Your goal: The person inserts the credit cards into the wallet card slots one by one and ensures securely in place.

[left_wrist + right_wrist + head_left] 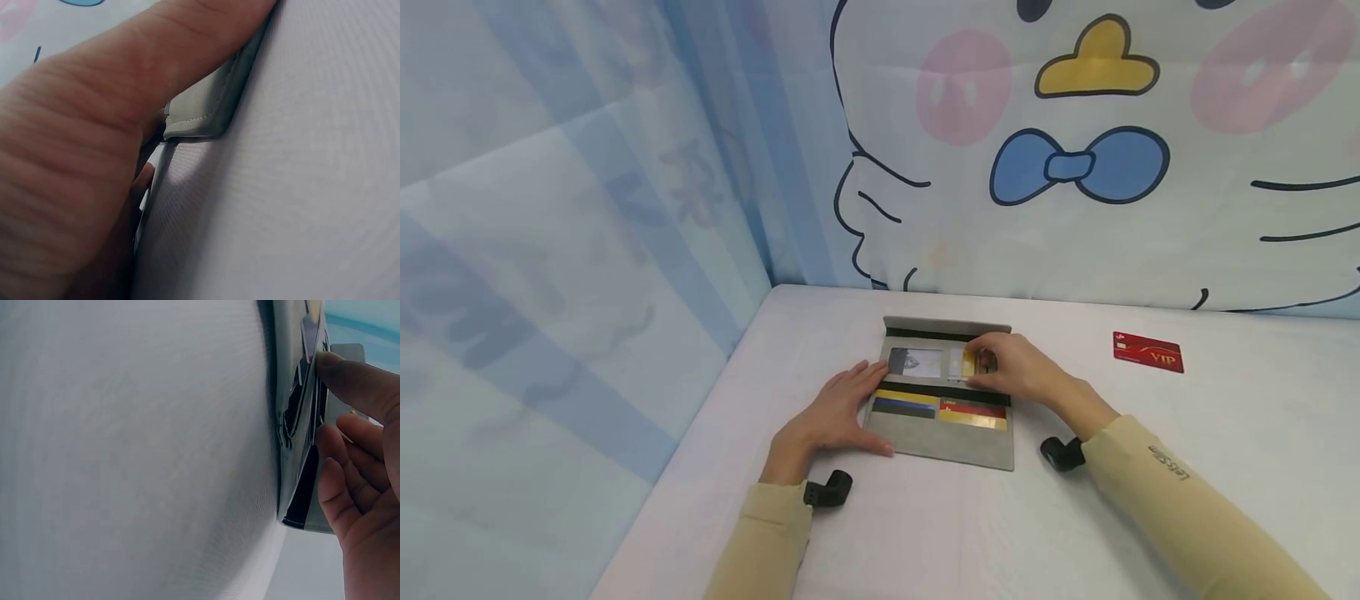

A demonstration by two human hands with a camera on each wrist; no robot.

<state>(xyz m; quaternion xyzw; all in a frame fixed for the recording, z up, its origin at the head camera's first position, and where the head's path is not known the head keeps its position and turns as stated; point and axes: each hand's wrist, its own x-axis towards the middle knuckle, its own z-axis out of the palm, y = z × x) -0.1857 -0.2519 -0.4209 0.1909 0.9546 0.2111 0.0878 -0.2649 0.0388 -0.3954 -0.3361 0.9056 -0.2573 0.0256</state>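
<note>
A grey long wallet (pixel 955 446) lies spread out on the white table, its top flap tilted up. My left hand (pixel 835 408) rests at its left edge, fingers extended on the side and thumb along the lower corner. In the left wrist view that thumb covers part of the stitched wallet corner (pixel 194 115). With thumb and fingertips, my right hand (pixel 1018 367) pinches a yellow and white card (pixel 967 365) at the upper right pocket. Left of it shows a white picture card (pixel 921 362). Lower pockets hold a yellow, blue and dark card (pixel 904 404) and a red and gold card (pixel 973 414).
A red VIP card (pixel 1148 352) lies on the table (pixel 1075 533) to the right of the wallet. Printed curtains hang behind and at the left, with a bow-tie figure on the back one. Each wrist carries a small black camera.
</note>
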